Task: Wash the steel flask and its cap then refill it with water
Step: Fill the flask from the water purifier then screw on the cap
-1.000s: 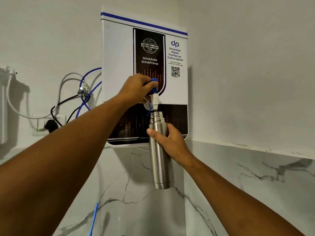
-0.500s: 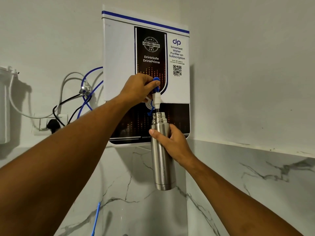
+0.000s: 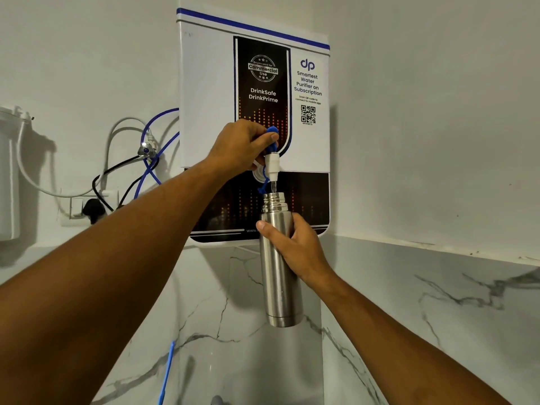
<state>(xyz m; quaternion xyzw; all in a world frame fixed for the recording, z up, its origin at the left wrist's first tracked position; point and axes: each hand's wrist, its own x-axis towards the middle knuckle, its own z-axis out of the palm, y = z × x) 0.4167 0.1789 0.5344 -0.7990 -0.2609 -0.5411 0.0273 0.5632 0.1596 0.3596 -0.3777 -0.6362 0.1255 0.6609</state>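
Observation:
The steel flask [image 3: 279, 270] is upright and uncapped, its threaded mouth just under the white tap nozzle [image 3: 273, 165] of the wall-mounted water purifier [image 3: 204, 92]. A thin stream of water runs from the nozzle into the mouth. My right hand [image 3: 298, 252] grips the flask around its upper body. My left hand [image 3: 242, 144] pinches the blue tap lever [image 3: 272, 135] above the nozzle. The cap is not in view.
Blue and white tubes [image 3: 152, 159] and a black cable run from the purifier's left side to a wall socket [image 3: 84, 206]. A white filter housing [image 3: 8, 176] hangs at far left. Marble backsplash [image 3: 409, 287] lines the corner below; a blue tube [image 3: 166, 372] hangs low.
The flask has dropped slightly, leaving a small gap under the nozzle where the water stream shows. Both hands keep their grips.

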